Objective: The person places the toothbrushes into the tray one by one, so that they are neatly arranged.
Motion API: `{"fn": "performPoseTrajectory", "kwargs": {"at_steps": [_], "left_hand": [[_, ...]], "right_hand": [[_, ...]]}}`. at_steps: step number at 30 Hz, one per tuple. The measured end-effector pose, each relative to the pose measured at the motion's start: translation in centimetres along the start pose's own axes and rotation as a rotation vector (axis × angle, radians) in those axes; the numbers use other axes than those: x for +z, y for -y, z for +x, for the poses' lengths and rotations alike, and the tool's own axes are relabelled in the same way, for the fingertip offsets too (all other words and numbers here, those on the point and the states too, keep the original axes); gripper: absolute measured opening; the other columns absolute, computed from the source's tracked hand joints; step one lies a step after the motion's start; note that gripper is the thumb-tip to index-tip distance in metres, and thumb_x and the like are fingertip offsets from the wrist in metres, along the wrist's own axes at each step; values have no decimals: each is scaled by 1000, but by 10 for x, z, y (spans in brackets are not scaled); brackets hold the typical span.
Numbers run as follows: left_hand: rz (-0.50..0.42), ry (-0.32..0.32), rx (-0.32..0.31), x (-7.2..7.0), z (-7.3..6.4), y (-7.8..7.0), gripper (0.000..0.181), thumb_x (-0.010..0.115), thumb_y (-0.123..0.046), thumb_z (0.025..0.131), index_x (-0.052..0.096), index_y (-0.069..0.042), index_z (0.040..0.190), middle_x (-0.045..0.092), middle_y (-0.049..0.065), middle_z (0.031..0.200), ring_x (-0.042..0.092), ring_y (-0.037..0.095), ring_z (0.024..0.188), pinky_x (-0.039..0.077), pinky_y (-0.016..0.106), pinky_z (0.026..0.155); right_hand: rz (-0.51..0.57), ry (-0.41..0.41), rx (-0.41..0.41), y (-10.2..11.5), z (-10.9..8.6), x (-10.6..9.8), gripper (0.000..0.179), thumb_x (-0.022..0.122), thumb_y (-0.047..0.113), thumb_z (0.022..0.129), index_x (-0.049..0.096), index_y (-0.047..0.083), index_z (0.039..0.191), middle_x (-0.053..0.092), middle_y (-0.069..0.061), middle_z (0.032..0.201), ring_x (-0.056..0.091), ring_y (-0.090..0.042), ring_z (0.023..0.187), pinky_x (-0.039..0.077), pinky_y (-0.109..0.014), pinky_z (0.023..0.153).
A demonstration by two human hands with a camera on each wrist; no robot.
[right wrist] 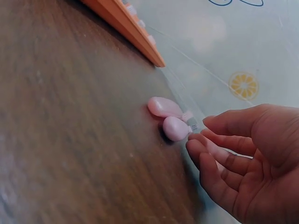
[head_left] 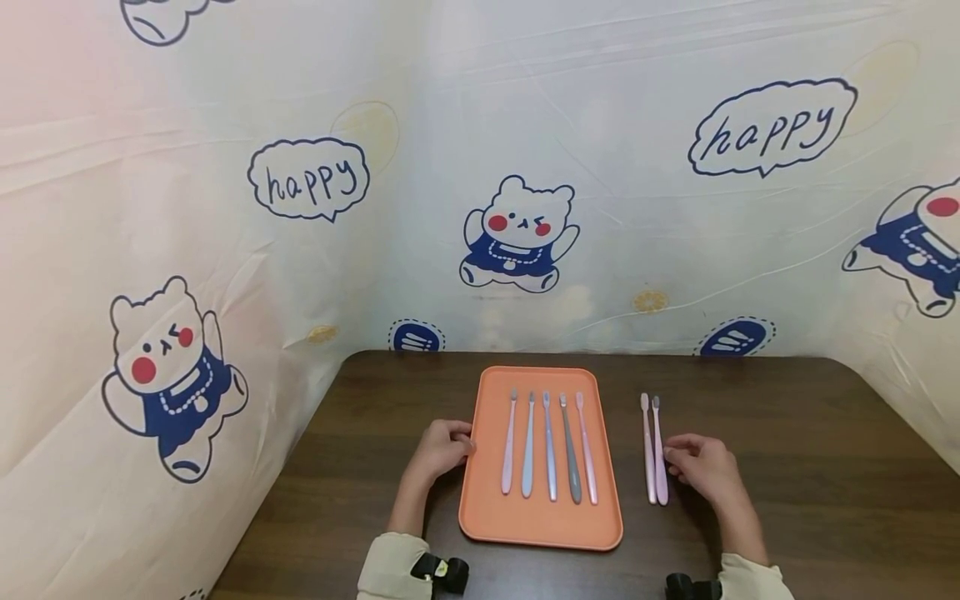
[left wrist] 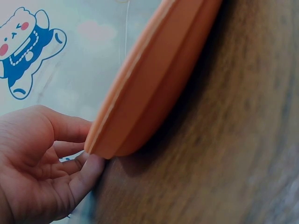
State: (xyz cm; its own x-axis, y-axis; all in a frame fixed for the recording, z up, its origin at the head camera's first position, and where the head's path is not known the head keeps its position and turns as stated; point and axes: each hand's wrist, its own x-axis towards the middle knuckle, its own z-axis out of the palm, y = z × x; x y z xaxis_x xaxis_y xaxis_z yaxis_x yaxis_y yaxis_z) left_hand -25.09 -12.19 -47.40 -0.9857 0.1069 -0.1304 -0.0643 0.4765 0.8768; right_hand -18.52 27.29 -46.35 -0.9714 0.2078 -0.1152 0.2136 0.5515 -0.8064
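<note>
An orange tray lies on the table with several toothbrushes side by side on it, in pink, blue and grey. At the tray's left edge, my left hand pinches the rim between thumb and fingers, as the left wrist view shows with the tray wall beside the hand. Right of the tray, a pink toothbrush and a lilac-pink toothbrush lie close together on the table. Just right of this pair is my right hand, its fingers loosely bent and nothing held between them.
The dark wooden table has rounded far corners. Behind it and at both sides hangs a pale curtain printed with bears and the word "happy". Black wrist cameras sit on both light sleeves.
</note>
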Motion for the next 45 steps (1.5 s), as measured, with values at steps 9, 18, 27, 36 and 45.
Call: {"fn": "performPoseTrajectory", "kwargs": {"at_steps": [9, 18, 27, 36, 45], "left_hand": [[-5, 5, 8, 0, 0, 1, 38, 64, 3, 85, 67, 11, 121, 68, 14, 91, 61, 13, 75, 60, 32, 69], [-8, 7, 0, 0, 0, 3, 39, 65, 2, 85, 66, 11, 123, 67, 13, 91, 61, 13, 76, 59, 32, 69], [-1, 11, 0, -1, -1, 2, 40, 65, 2, 86, 65, 10, 124, 67, 13, 92, 61, 13, 77, 59, 32, 70], [-4, 12, 8, -1, -1, 2, 39, 65, 2, 85, 65, 11, 124, 68, 13, 91, 61, 12, 76, 58, 31, 69], [-24, 21, 16, -1, -1, 3, 41, 66, 3, 84, 65, 11, 124, 70, 15, 92, 63, 13, 77, 59, 32, 69]], "right_hand": [[14, -16, 16, -5, 2, 2, 36, 67, 15, 94, 67, -14, 115, 76, -16, 88, 65, -9, 69, 55, -23, 60], [-59, -39, 42, -5, 2, 3, 43, 75, 23, 87, 69, -9, 115, 75, -11, 84, 62, -10, 67, 50, -27, 60], [-95, -37, 39, -5, 3, 4, 41, 76, 22, 85, 70, -8, 112, 76, -14, 88, 61, -11, 69, 48, -28, 61], [-78, -47, 63, -5, 2, 4, 42, 74, 20, 85, 69, -11, 113, 76, -16, 87, 63, -11, 67, 50, -28, 59], [-91, -64, 92, -3, 3, 4, 42, 75, 22, 84, 71, -9, 111, 75, -9, 79, 65, -13, 69, 49, -28, 60]]}}
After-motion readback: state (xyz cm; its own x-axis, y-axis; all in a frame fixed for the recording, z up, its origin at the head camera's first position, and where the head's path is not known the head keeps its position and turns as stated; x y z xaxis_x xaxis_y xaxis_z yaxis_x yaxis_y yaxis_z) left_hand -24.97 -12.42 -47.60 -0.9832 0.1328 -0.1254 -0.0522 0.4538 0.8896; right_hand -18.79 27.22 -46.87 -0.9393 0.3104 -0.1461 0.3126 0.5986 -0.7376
